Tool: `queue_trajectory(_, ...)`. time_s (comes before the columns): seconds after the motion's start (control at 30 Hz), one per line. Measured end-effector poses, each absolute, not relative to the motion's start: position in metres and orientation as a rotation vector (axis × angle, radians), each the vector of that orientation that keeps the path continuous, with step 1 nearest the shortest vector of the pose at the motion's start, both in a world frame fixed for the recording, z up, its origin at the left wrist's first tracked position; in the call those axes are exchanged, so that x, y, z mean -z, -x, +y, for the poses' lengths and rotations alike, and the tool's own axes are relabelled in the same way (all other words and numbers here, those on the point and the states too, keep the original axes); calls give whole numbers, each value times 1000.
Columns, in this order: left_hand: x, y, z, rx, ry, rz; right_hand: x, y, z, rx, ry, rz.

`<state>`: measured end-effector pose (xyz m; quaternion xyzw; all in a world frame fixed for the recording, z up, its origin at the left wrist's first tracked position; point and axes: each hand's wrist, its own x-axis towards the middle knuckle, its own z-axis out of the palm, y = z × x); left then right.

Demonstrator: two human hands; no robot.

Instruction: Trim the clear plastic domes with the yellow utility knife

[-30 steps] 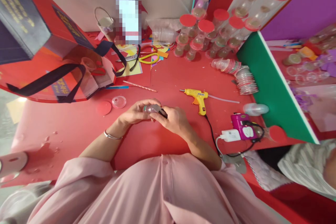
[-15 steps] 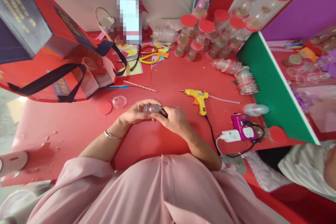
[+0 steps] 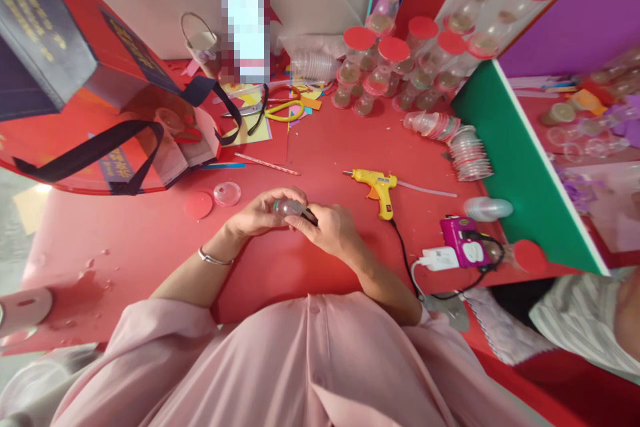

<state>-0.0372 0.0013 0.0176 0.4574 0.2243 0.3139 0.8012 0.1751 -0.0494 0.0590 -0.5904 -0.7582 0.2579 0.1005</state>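
My left hand (image 3: 254,215) is curled round a small clear plastic cup (image 3: 283,207) with a green rim, held on its side just above the red table. My right hand (image 3: 336,227) grips a small dark tool (image 3: 307,214) with a greyish front part, which meets the right end of the cup. Fingers cover much of the tool, so its exact kind is hidden. Left of my hands lie a clear round lid (image 3: 227,194) and a red disc (image 3: 199,205). To the right rests a yellow hot glue gun (image 3: 377,190) with a glue stick in its back.
Several hourglass-shaped cup pairs (image 3: 376,83) with red tops stand at the back right. Stacked cups (image 3: 470,153) lie by a green divider (image 3: 530,167). A purple power adapter (image 3: 463,237), scissors (image 3: 285,111), a striped straw (image 3: 267,164) and a large red bag (image 3: 65,140) surround the workspace.
Both hands stay in almost the same place. The cup and the dark tool have shifted very slightly between the fingers.
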Motion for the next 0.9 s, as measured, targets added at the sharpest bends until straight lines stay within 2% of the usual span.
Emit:
queue_trajectory(0.43, -19, 35, 3, -812, -887, 476, -73, -187, -46, -982, 1616, -2099)
queue_trajectory(0.67, -15, 38, 2, -795, -937, 500, -78, -191, -45, -1371, 1391, -1837)
queue_trajectory(0.77, -16, 37, 3, -801, -931, 500, -84, -186, -45, -1310, 1470, -1911)
queue_trajectory(0.9, -17, 37, 3, -794, -910, 511, -88, -176, -43, -1012, 1697, -2067)
